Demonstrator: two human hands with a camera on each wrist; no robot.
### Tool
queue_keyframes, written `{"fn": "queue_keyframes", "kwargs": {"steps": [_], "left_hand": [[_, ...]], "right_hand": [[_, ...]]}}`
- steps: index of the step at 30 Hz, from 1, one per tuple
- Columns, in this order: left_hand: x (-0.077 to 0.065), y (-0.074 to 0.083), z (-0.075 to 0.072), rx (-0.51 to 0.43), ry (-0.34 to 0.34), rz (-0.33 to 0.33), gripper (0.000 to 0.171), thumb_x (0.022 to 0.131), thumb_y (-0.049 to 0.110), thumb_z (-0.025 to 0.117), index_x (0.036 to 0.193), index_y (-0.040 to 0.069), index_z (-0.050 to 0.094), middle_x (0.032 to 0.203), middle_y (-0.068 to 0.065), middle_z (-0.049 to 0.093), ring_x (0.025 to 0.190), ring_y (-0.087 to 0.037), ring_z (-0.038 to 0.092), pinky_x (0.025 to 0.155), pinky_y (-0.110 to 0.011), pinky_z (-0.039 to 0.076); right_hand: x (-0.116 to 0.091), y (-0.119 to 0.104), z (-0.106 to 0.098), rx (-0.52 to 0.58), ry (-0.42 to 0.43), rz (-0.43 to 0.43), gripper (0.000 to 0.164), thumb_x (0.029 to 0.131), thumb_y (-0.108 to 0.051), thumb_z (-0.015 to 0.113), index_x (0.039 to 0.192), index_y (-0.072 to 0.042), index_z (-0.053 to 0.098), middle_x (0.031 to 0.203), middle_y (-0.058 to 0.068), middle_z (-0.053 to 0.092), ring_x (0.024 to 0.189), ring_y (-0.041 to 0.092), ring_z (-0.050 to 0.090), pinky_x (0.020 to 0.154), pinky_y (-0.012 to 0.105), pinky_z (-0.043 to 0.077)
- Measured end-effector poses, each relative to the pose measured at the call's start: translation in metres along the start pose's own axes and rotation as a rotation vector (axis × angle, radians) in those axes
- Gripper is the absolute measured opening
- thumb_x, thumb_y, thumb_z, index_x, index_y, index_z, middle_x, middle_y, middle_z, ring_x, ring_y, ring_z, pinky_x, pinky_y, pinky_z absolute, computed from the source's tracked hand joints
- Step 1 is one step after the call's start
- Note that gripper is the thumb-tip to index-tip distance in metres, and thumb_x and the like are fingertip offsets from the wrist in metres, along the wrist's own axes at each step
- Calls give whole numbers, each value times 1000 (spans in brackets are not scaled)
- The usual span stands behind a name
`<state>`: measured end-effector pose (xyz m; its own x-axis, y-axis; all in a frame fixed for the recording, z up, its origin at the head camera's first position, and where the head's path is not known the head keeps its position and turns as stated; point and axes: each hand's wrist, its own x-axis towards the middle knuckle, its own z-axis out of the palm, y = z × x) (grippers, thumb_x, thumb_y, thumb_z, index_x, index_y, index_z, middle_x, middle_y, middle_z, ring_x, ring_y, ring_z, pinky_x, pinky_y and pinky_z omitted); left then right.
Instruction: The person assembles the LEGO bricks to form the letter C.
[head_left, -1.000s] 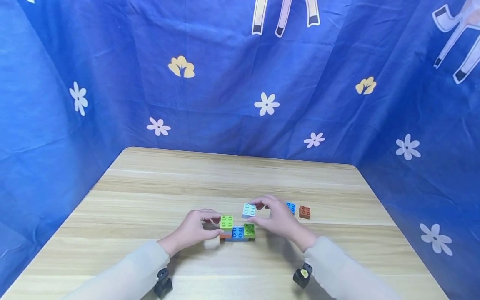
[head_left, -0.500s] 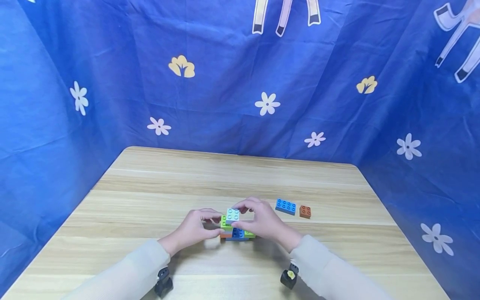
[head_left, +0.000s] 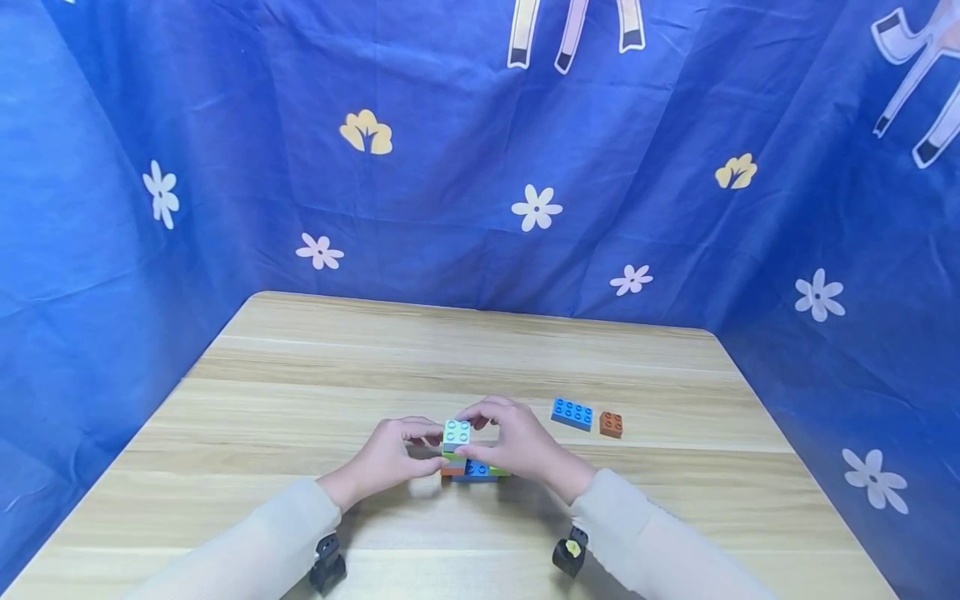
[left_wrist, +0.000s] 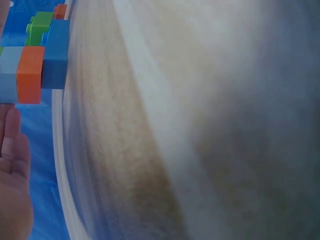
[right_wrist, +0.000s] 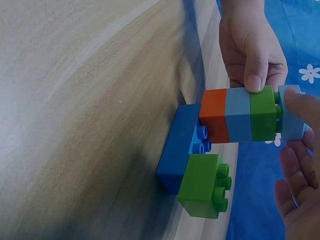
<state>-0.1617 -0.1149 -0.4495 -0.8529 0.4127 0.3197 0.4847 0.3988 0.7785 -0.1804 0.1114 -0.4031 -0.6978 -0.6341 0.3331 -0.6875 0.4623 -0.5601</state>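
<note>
Pinching pale block (head_left: pixel 457 435), right grip (head_left: pixel 517 437) now squarely above stack (right_wrist: pixel 238 116) pinched by left grip (head_left: pixel 384 461)

Hands (left_wrist: pixel 14 195) cropped in own wrist views, tabletop (left_wrist: pixel 145 125) blurred in left; animal print (head_left: pixel 572 35) cropped

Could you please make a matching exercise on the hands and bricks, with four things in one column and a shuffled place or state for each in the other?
Column 1
1. Left hand
2. Right hand
3. Base brick
4. Loose blue brick

Column 2
A. Bears the stack at one end, a green brick at the other
B. Pinches the top brick
C. Lies beside a loose orange brick
D. Grips lower than the top brick

Pairs: 1-D, 2-B, 3-A, 4-C
</note>
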Motion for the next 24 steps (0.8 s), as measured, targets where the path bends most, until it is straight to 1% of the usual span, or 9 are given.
{"fn": "queue_keyframes", "kwargs": {"steps": [4, 6, 11, 14, 21, 24], "left_hand": [[0, -1, 0, -3, 1, 1, 35, 75, 11, 80, 107, 0, 69, 101, -3, 68, 87, -17, 64, 77, -26, 55], [1, -2, 0, -6, -1, 3, 35, 75, 11, 79, 108, 0, 69, 101, -3, 68, 88, -17, 63, 78, -26, 55], [1, -3, 0, -7, -10, 8, 35, 76, 11, 79, 108, 2, 70, 102, -1, 67, 88, -18, 63, 78, -27, 55], [1, -3, -1, -3, -16, 9, 35, 76, 12, 79, 109, 3, 70, 102, -1, 67, 88, -18, 63, 78, -28, 55], [1, -3, -3, 16, -18, 37, 33, 76, 15, 80, 107, 6, 70, 100, 2, 68, 88, -17, 63, 79, -32, 54], [2, -3, -3, -3, -14, 44, 31, 76, 18, 80, 104, 9, 70, 99, 3, 68, 89, -19, 63, 80, -35, 54]], "right_hand": [[2, -2, -1, -18, -17, 5, 36, 78, -25, 80, 109, -13, 69, 96, -8, 62, 87, 5, 55, 79, 26, 50], [3, -2, -2, -16, -25, 15, 35, 77, -24, 81, 109, -12, 69, 95, -8, 63, 86, 5, 56, 78, 27, 51], [5, -5, -3, 1, -39, 41, 34, 75, -22, 82, 105, -11, 70, 94, -7, 63, 84, 7, 57, 74, 33, 54], [6, -7, -4, 11, -47, 60, 33, 75, -22, 83, 103, -11, 71, 92, -7, 62, 83, 9, 57, 73, 33, 54], [5, -5, -2, 13, -36, 83, 32, 73, -23, 84, 101, -14, 72, 88, -12, 61, 80, 5, 56, 70, 25, 51], [6, -4, -1, 16, -39, 84, 32, 73, -24, 84, 101, -14, 72, 90, -12, 62, 81, 4, 56, 70, 26, 52]]}}
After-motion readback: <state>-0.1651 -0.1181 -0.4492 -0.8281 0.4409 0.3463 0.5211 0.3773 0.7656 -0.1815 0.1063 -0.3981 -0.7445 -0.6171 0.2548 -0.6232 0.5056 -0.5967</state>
